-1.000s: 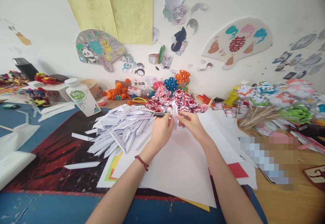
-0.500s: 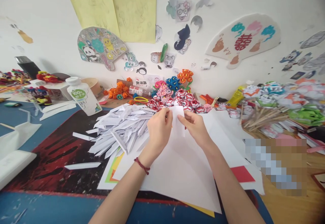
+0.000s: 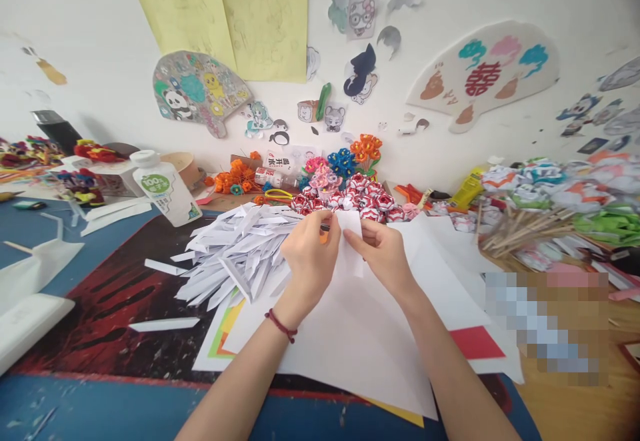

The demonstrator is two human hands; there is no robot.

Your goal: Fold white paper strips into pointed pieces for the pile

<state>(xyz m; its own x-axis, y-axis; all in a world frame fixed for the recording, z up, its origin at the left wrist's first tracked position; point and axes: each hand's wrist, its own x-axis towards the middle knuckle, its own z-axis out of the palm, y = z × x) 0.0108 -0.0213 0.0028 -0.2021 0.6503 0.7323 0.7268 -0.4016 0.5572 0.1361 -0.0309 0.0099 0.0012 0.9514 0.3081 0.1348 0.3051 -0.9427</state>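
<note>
Both my hands hold one small white paper slip (image 3: 351,238) upright above a large white sheet (image 3: 360,334). My left hand (image 3: 309,261), with a red cord bracelet at the wrist, pinches the slip's left edge. My right hand (image 3: 381,251) pinches its right edge from the other side. Just left of my hands lies a heap of folded white paper strips (image 3: 240,254). Behind the slip sits a cluster of red-and-white paper roses (image 3: 357,202).
A white milk bottle (image 3: 163,186) stands at the back left. Loose strips (image 3: 164,324) lie on the dark red mat (image 3: 110,314). Paper flowers on wooden sticks (image 3: 545,211) pile up at the right. A red sheet (image 3: 477,342) pokes out under the white paper. Cut-outs cover the wall.
The slip has gone from a narrow folded shape to a wider, flatter piece between my fingers. My hands have sunk slightly towards the sheet and stay close together.
</note>
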